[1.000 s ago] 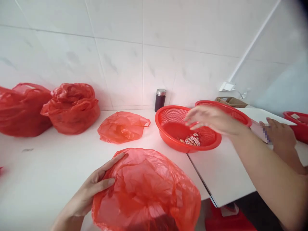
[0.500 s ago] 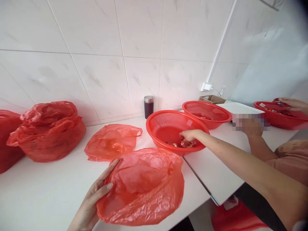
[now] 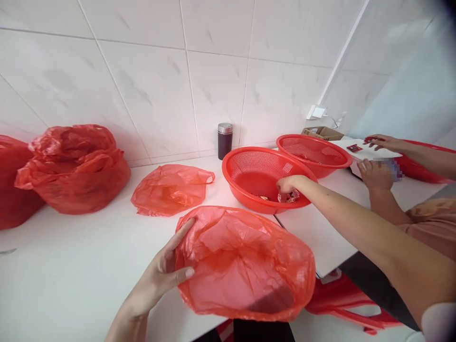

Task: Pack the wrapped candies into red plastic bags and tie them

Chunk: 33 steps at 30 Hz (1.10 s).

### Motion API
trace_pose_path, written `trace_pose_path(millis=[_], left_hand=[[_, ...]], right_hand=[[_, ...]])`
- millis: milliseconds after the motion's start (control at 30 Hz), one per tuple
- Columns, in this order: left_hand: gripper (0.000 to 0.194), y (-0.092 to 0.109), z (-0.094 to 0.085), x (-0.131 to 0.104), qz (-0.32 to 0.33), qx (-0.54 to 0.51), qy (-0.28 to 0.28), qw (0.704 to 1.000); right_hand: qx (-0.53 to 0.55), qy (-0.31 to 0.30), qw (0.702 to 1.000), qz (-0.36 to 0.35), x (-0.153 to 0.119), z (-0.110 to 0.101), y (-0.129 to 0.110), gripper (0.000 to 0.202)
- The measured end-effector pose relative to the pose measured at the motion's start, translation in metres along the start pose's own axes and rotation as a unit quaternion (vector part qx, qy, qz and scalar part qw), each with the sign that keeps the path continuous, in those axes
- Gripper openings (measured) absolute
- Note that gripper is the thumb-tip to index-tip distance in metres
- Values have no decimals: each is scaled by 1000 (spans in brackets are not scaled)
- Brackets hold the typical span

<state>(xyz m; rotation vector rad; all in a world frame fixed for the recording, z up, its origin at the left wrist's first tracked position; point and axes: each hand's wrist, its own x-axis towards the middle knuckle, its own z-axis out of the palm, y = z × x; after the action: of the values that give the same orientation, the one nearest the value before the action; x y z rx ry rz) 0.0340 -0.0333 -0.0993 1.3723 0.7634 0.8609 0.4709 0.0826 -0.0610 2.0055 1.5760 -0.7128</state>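
Observation:
My left hand grips the left rim of a thin red plastic bag, thumb on the near side. The bag's mouth gapes towards me, and I see nothing inside it; it hangs over the front table edge. Across to the right, my right hand reaches into a red plastic colander, fingers curled around small red-and-white wrapped packets. A few more small pieces lie at the colander's bottom, too small to name. Another red plastic bag lies flat behind the held one.
Bulging red bags stand at the left. A dark tumbler is by the tiled wall. Behind my colander sits a second colander. At the right, a co-worker's hands work by a white board. Below is a red stool.
My left hand has moved the bag right and tipped its mouth more towards me. My right hand stays in the colander. The co-worker's far hand has moved from a basin to the white board.

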Motion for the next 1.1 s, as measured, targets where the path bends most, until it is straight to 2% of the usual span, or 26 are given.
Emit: trace_pose_path(millis=[100, 200, 333, 400, 467, 533, 567, 667, 733, 800, 867, 1000, 1100], left_hand=[[78, 0, 0, 0, -1, -22, -39, 999], [79, 0, -2, 1, -4, -53, -56, 997], [81, -2, -5, 0, -2, -62, -49, 997], [81, -2, -6, -1, 3, -71, -41, 997], [82, -2, -5, -2, 8, -85, -40, 996], [85, -1, -3, -3, 14, -95, -43, 994], [86, 0, -2, -3, 17, -99, -44, 994], [88, 2, 0, -5, 20, -103, -39, 994], [87, 2, 0, -6, 23, -103, -39, 994], [87, 2, -2, -7, 29, -99, -44, 994], [89, 2, -5, -7, 34, -88, -54, 994], [88, 1, -10, -7, 39, -69, -92, 993], [88, -1, -12, -7, 36, -82, -108, 990]], right_hand=[[0, 30, 999, -10, -3, -2, -2, 29], [4, 101, 994, -34, -14, -11, -5, 30], [17, 222, 973, -62, -52, -31, -16, 34], [67, 298, 947, -101, -84, -38, -32, 33], [189, 358, 892, -200, -121, -37, -56, 35], [300, 302, 848, -315, -154, -26, -87, 35], [322, 268, 837, -352, -167, -17, -103, 35], [247, 169, 862, -408, -180, 21, -142, 32], [140, 149, 893, -400, -172, 44, -155, 24], [56, 151, 913, -374, -159, 58, -157, 24], [24, 152, 922, -357, -151, 59, -151, 25], [87, 152, 932, -318, -155, 43, -139, 16], [150, 129, 917, -346, -156, 43, -141, 18]])
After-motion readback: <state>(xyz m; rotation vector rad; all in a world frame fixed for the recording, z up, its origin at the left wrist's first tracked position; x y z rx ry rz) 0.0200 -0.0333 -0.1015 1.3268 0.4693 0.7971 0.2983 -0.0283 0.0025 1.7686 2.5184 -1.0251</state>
